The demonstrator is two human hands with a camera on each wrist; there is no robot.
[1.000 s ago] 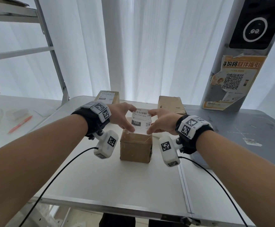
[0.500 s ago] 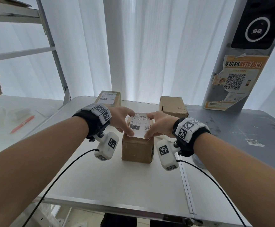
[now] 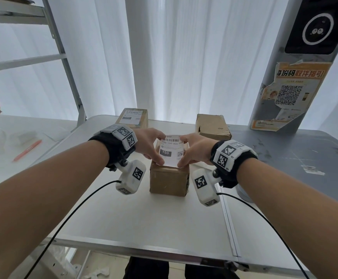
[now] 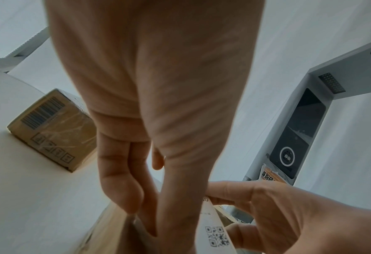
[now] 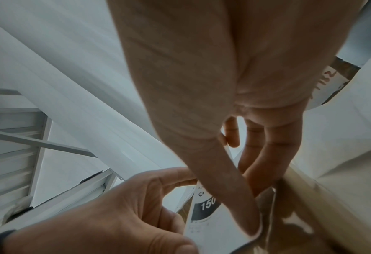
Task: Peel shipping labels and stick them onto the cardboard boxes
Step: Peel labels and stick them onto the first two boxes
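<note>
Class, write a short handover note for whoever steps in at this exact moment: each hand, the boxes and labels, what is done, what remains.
Left hand and right hand each pinch a side edge of the white printed shipping label, held over the top of the near brown cardboard box.
Done: the far-left cardboard box already carries a label.
Left: lay this label flat and press it down; whether it touches yet is unclear. The far-right cardboard box shows no label on its visible faces.

three cardboard boxes point(image 3: 169, 178) point(image 3: 133, 117) point(image 3: 212, 126), two shipping labels point(image 3: 171, 151) point(image 3: 132, 115), one orange pen point(image 3: 27, 150), two hands point(image 3: 149, 143) point(image 3: 196, 148).
</note>
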